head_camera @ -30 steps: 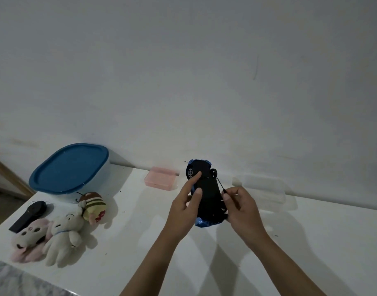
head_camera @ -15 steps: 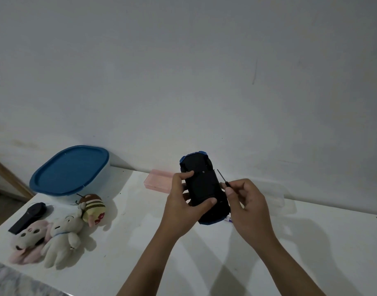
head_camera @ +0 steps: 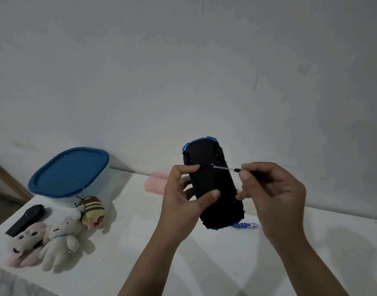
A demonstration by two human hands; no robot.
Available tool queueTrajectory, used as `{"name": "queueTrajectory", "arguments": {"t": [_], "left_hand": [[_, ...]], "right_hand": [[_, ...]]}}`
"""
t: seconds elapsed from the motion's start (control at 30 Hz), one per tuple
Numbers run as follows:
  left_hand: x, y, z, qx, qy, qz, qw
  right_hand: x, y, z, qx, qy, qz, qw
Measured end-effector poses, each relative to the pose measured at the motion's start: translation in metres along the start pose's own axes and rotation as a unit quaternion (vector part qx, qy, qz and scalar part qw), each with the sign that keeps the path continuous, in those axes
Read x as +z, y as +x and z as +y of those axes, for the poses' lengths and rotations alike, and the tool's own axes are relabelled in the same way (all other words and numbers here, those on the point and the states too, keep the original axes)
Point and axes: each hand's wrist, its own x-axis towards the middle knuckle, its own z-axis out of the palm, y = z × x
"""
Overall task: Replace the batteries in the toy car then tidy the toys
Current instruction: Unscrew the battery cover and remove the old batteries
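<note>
Gripping the upturned blue-and-black plastic toy car [head_camera: 213,186] above the white table [head_camera: 311,242], the left hand [head_camera: 183,201] bares its underside so the right hand [head_camera: 273,195], pinching a thin metal screwdriver [head_camera: 225,168], reaches the screw, a blue battery [head_camera: 246,225] lying beneath, plush toys [head_camera: 61,238] well left.

I count one black toy car with blue edges [head_camera: 213,186], one thin metal screwdriver [head_camera: 226,168], one blue cylindrical battery [head_camera: 244,225], three soft plush toys [head_camera: 59,236], one black remote control [head_camera: 25,218], one pink plastic box [head_camera: 156,182] and one blue-lidded white container [head_camera: 70,171].
</note>
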Motion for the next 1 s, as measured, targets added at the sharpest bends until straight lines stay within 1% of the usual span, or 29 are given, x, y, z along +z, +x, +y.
{"name": "queueTrajectory", "arguments": {"t": [0.07,0.13,0.27,0.33,0.43,0.57,0.73,1.0], "left_hand": [[0.003,-0.003,0.005,0.011,-0.002,0.005,1.000],[0.007,-0.006,0.011,0.029,0.009,0.010,0.999],[0.014,-0.012,0.020,0.053,0.045,0.012,0.998],[0.017,-0.014,0.022,0.055,0.052,0.007,0.997],[0.020,-0.017,0.025,0.051,0.049,0.002,0.998],[0.023,-0.019,0.026,0.055,0.041,0.003,0.998],[0.025,-0.021,0.029,0.068,0.021,0.001,0.998],[0.024,-0.021,0.028,0.061,0.021,-0.005,0.998]], "right_hand": [[0.001,0.001,-0.005,-0.009,0.020,-0.001,1.000],[0.003,0.001,-0.006,-0.034,0.007,0.005,0.999],[0.009,-0.001,-0.005,-0.097,-0.035,0.065,0.993],[0.010,-0.002,-0.004,-0.135,-0.063,0.084,0.985],[0.011,-0.001,-0.003,-0.184,-0.104,0.093,0.973],[0.011,0.001,-0.002,-0.215,-0.134,0.110,0.961],[0.007,0.000,0.002,-0.274,-0.189,0.121,0.935],[0.007,0.001,0.004,-0.274,-0.170,0.132,0.937]]}}
